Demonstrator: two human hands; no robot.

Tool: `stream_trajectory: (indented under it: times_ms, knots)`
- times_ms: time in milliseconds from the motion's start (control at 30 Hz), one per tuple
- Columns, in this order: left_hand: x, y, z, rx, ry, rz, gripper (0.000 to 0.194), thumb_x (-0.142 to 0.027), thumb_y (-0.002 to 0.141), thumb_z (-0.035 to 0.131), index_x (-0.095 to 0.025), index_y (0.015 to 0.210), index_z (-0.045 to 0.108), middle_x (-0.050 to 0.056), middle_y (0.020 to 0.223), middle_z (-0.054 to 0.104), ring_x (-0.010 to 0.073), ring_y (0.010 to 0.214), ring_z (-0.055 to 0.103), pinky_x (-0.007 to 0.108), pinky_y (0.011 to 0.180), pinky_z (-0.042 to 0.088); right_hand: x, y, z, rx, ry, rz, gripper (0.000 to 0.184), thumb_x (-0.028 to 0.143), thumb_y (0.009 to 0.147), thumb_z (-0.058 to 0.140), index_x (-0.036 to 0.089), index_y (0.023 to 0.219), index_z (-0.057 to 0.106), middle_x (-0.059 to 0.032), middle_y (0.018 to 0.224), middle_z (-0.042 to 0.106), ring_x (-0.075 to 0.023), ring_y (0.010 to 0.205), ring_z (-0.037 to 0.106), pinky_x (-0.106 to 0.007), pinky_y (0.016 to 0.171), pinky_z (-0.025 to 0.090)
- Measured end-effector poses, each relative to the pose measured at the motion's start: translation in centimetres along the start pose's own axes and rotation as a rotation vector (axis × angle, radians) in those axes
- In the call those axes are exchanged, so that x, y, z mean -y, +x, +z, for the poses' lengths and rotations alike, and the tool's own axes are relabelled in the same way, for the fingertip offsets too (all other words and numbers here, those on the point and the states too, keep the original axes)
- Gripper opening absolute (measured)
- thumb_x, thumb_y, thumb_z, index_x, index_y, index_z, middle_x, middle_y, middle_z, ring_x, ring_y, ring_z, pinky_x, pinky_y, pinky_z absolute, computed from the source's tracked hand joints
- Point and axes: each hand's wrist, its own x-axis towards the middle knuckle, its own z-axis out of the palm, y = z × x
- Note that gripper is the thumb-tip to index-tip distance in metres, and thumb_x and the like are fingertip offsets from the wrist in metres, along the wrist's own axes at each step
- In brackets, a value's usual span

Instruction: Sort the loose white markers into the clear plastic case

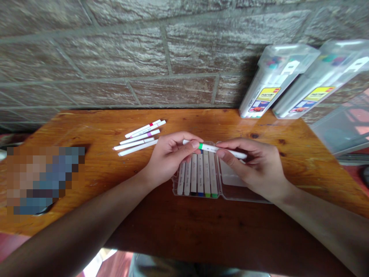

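Observation:
Between my two hands is a white marker with a green band [210, 147], held roughly level. My left hand [173, 156] pinches its capped end near the band. The fingers of my right hand [249, 163] are closed around the other end. Directly below lies an open clear plastic case [220, 194] with several white markers [200, 175] lined up in its left half; their lower ends show black, blue and green. My hands cover the top of the case and part of its right half.
Several loose white markers [140, 137] lie left of my left hand on the wooden table [95, 130]. Two clear marker boxes [261, 84] lean against the stone wall [190, 50] at the back right. A pixelated object [46, 181] is at the left.

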Motion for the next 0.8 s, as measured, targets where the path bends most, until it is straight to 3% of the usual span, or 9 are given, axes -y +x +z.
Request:
stream_trajectory:
  times_ms: [333, 800]
  knots:
    - [0.59, 0.18, -0.22, -0.063, -0.071, -0.045, 0.020, -0.037, 0.089, 0.083, -0.018, 0.096, 0.082, 0.003, 0.074, 0.074, 0.0096, 0.055, 0.055, 0.022, 0.051, 0.040, 0.35, 0.12, -0.08, -0.003, 0.020, 0.041, 0.012, 0.021, 0.095, 0.077, 0.024, 0.104, 0.083, -0.0038, 0.096, 0.085, -0.0185, 0.077, 0.078, -0.029, 0.064, 0.063]
    - [0.47, 0.39, -0.34, -0.073, -0.133, -0.024, 0.015, -0.033, 0.090, 0.082, -0.018, 0.094, 0.081, 0.002, 0.074, 0.072, 0.0080, 0.055, 0.053, 0.022, 0.052, 0.040, 0.25, 0.01, -0.09, -0.001, 0.089, 0.076, 0.014, 0.024, 0.097, 0.075, 0.023, 0.109, 0.082, -0.0034, 0.090, 0.083, -0.0160, 0.071, 0.073, -0.026, 0.058, 0.057]
